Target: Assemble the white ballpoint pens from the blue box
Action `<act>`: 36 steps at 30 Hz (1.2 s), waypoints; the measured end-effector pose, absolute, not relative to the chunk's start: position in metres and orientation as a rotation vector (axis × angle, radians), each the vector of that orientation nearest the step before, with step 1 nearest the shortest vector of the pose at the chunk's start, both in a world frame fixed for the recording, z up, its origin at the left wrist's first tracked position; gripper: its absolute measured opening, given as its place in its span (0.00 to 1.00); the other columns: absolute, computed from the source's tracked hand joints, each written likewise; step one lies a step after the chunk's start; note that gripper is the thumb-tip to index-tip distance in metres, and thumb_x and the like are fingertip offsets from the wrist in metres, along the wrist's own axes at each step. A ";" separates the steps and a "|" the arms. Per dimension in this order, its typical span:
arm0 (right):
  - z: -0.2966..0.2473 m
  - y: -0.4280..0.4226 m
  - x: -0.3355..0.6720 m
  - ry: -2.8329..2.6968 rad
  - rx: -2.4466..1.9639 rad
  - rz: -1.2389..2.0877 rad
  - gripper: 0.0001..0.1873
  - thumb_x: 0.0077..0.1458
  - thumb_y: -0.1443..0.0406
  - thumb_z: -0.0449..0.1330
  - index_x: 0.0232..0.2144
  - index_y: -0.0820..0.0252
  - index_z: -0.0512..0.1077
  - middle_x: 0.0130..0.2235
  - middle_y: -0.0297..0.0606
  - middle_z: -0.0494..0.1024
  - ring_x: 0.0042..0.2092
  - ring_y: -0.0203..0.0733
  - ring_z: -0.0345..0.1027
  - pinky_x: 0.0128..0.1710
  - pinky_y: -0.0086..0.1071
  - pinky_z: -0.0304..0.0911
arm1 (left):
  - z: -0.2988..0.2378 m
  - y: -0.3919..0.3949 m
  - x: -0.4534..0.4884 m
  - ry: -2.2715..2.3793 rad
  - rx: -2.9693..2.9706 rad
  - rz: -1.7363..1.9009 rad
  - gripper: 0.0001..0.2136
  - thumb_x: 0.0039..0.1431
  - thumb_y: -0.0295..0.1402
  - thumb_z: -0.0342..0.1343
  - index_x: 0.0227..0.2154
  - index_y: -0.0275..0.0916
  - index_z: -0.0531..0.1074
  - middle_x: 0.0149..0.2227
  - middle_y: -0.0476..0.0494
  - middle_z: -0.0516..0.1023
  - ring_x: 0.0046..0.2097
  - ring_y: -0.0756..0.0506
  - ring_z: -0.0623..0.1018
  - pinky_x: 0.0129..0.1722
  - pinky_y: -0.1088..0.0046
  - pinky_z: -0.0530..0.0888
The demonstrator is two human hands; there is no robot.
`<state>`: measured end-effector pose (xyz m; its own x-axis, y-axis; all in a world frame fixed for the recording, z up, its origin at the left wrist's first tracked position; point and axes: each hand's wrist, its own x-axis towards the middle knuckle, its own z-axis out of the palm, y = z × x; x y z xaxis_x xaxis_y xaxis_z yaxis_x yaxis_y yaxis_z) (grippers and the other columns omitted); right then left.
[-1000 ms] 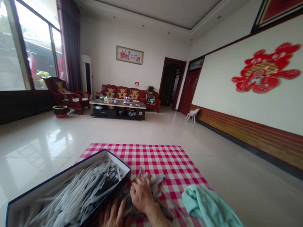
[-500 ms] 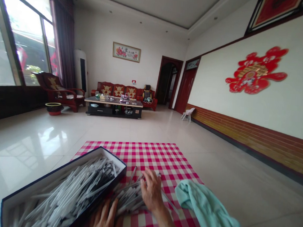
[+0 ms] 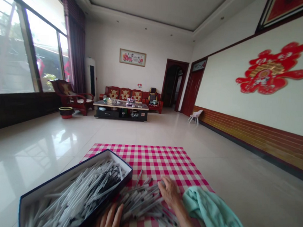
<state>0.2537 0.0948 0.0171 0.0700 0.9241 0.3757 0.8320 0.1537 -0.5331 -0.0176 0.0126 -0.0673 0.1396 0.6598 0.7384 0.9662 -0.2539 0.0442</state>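
Note:
A loose pile of slim, clear plastic pens (image 3: 143,198), some with dark ends, lies on the pink-and-white checked cloth (image 3: 160,159). At the pile's right edge is my right hand (image 3: 170,192), its fingers bent and touching the pen ends, with no pen clearly gripped. My left hand (image 3: 109,219) rests low at the pile's near left, fingers stretched out alongside the box wall. The long dark-blue box (image 3: 57,177) with a white inside stands to the left, heaped with many more pens (image 3: 82,192). Its near end is cut off by the frame.
A crumpled mint-green cloth (image 3: 212,212) lies to the right, close by my right forearm. Across the tiled floor (image 3: 129,131) stand a low black table (image 3: 121,113), a red wooden sofa (image 3: 125,94), an armchair (image 3: 72,98) and a small chair (image 3: 195,116).
My right hand has moved off the middle of the pile to its right edge, uncovering more pens. The view has shifted slightly left; my left hand stays beside the box.

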 end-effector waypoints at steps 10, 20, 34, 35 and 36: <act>0.012 0.071 0.225 -1.696 -1.555 0.291 0.18 0.59 0.63 0.49 0.43 0.66 0.74 0.49 0.51 0.75 0.53 0.50 0.66 0.55 0.38 0.58 | -0.051 0.008 -0.026 -1.411 -1.991 -0.765 0.17 0.54 0.38 0.56 0.46 0.40 0.74 0.47 0.38 0.78 0.44 0.39 0.78 0.39 0.64 0.75; 0.022 0.041 0.265 -1.535 -1.580 0.382 0.15 0.53 0.65 0.52 0.37 0.64 0.77 0.37 0.48 0.81 0.38 0.48 0.75 0.38 0.35 0.69 | -0.051 0.005 -0.024 -1.495 -2.022 -0.758 0.17 0.56 0.39 0.53 0.47 0.41 0.73 0.49 0.38 0.76 0.47 0.39 0.77 0.40 0.63 0.75; 0.047 0.003 0.194 -2.031 -1.471 0.244 0.11 0.44 0.73 0.59 0.30 0.52 0.73 0.35 0.34 0.74 0.41 0.45 0.66 0.45 0.39 0.57 | -0.051 0.005 -0.025 -1.511 -2.069 -0.825 0.17 0.55 0.38 0.54 0.47 0.41 0.74 0.50 0.38 0.76 0.47 0.39 0.76 0.43 0.64 0.75; 0.047 0.001 0.190 -2.044 -1.470 0.222 0.12 0.43 0.73 0.60 0.30 0.52 0.73 0.36 0.34 0.74 0.41 0.46 0.66 0.45 0.40 0.57 | -0.050 0.005 -0.025 -1.501 -2.062 -0.828 0.17 0.54 0.37 0.55 0.46 0.40 0.74 0.50 0.38 0.76 0.47 0.39 0.76 0.43 0.64 0.75; 0.046 0.000 0.187 -2.049 -1.469 0.201 0.12 0.43 0.74 0.60 0.30 0.52 0.72 0.36 0.34 0.73 0.40 0.46 0.66 0.45 0.41 0.57 | -0.049 0.005 -0.025 -1.489 -2.055 -0.830 0.17 0.54 0.37 0.55 0.46 0.40 0.74 0.50 0.38 0.76 0.47 0.39 0.76 0.43 0.64 0.75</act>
<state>0.1870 0.0000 0.0464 -0.2053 0.9012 0.3816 0.8097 0.3754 -0.4510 -0.0245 0.0050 -0.0488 0.2292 0.6701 0.7060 0.9528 -0.3028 -0.0218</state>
